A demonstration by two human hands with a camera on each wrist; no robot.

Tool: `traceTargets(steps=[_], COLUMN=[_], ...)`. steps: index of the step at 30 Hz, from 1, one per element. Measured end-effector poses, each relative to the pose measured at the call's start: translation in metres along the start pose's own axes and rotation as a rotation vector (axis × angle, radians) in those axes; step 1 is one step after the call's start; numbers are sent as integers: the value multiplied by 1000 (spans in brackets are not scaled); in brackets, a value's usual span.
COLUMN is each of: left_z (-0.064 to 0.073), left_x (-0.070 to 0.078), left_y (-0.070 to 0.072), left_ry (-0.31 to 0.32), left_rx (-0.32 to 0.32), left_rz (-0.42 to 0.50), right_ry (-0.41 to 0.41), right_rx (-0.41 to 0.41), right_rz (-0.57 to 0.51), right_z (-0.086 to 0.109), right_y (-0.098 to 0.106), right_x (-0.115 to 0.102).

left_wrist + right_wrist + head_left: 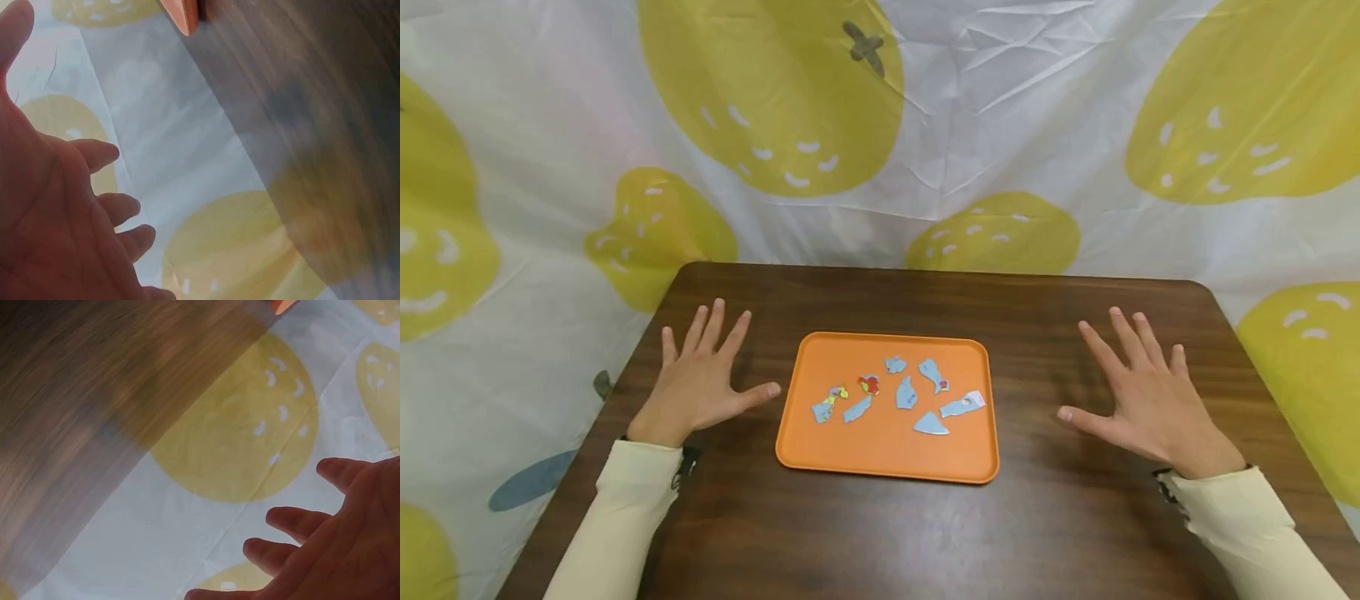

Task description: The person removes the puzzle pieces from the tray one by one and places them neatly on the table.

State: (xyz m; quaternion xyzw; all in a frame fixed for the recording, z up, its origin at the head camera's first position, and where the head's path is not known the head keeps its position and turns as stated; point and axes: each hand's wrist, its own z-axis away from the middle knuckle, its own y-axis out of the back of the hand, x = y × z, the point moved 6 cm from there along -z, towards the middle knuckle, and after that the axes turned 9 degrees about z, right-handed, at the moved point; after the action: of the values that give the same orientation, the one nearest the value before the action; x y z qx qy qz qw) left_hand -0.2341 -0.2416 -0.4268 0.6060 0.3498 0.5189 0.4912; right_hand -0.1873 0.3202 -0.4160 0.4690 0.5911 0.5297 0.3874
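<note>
Fruity cloth hangs behind. Left hand and right hand spread, empty. Blue pieces seem light, thin, best pinched by edges.

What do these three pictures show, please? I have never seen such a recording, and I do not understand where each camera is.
There is no machine here, only a person's bare left hand and right hand. The largest picture comes from a camera worn on the head, looking forward and down. The other two come from wrist cameras, each showing its own hand close up. On the brown table lies an orange tray with several small, mostly light-blue pieces. The hands are spread on either side of the tray, and neither holds anything.
</note>
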Motion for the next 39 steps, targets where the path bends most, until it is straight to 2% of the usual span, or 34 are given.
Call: traceTargets(steps=[8, 14, 18, 23, 29, 39], left_z=[-2, 4, 9, 10, 9, 10], left_x=[-2, 4, 8, 16, 22, 24], left_y=[-6, -19, -26, -31, -37, -45], left_ry=[-31, -91, -116, -139, -157, -175], left_rx=[-18, -14, 0, 7, -37, -106], left_rz=[87, 188, 242, 290, 352, 463], right_ry=[61, 122, 162, 175, 180, 235], right_rx=[54, 67, 85, 93, 70, -4], right_rz=[-155, -260, -294, -343, -428, -587], right_z=[-6, -9, -12, -17, -24, -36], right_y=[4, 1, 0, -3, -9, -21], right_x=[-12, -27, -38, -45, -57, -77])
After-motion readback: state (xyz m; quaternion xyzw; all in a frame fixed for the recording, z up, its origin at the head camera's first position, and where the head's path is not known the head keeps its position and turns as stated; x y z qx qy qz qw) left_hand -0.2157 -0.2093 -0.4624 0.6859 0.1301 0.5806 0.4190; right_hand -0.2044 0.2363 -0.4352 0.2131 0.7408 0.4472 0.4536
